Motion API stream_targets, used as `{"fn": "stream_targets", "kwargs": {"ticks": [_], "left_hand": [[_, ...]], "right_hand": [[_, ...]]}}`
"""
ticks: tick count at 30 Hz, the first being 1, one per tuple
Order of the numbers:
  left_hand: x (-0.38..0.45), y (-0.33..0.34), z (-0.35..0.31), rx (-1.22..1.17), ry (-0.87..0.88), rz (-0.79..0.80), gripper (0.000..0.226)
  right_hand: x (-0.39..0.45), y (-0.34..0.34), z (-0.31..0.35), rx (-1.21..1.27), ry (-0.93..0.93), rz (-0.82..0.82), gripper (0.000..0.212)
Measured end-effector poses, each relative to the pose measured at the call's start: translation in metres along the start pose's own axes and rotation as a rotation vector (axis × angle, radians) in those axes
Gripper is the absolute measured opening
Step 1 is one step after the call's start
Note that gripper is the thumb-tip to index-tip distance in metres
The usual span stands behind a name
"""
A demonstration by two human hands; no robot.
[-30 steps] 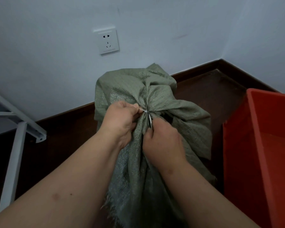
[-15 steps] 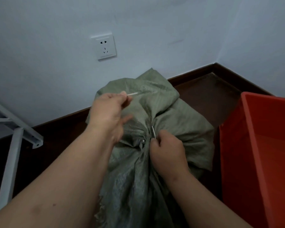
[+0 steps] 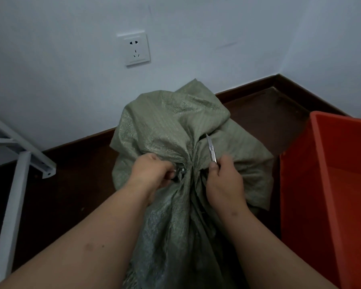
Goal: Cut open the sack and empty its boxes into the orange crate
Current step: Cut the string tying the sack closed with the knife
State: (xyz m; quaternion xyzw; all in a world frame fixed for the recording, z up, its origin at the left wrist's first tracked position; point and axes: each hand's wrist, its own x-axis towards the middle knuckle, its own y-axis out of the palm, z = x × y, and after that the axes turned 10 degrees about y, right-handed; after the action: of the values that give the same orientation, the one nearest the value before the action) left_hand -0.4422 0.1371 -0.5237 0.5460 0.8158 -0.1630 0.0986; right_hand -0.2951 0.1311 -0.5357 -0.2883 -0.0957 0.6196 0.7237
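the sack [image 3: 171,130] stands on the floor [image 3: 67,184] near the room's far corner, against the wall, its green woven cloth gathered into a tight neck about midway up, with the loose top flopped above and behind the knot. the left hand [image 3: 152,176] is closed in a fist on the gathered neck from the left side, fingers curled round cloth and what looks like a small pale tie end at the knot; what exactly it pinches is hard to tell. the right hand [image 3: 223,184] is closed round the handle of a knife [image 3: 211,150], whose thin blade points up and away, slightly left, lying against the cloth just right of the neck. the neck's long axis runs roughly upright, from the body of the sack near the person to the flopped top, so the blade lies nearly along it and not across it. the knot sits between the two hands, just left of the blade and touching the left grip, so the right hand is the one placed to cut, and i judge it must turn the edge in toward the knot while the left holds the neck taut. the crate [image 3: 296,184] stands on the floor just right of the sack, open and showing no boxes in the part in view. no boxes show yet; the sack looks unopened.
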Motion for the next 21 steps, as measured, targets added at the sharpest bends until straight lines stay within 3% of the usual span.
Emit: {"fn": "stream_targets", "kwargs": {"ticks": [11, 15, 21], "left_hand": [[0.004, 0.019, 0.015, 0.237, -0.027, 0.256, 0.016], [0.007, 0.019, 0.018, 0.223, 0.096, 0.243, 0.02], [0.02, 0.026, 0.025, 0.319, 0.171, 0.163, 0.008]], "right_hand": [[0.012, 0.002, -0.006, 0.223, 0.233, 0.027, 0.02], [0.013, 0.006, -0.005, 0.261, 0.293, 0.033, 0.022], [0.018, 0.011, -0.006, 0.331, 0.349, 0.046, 0.03]]}}
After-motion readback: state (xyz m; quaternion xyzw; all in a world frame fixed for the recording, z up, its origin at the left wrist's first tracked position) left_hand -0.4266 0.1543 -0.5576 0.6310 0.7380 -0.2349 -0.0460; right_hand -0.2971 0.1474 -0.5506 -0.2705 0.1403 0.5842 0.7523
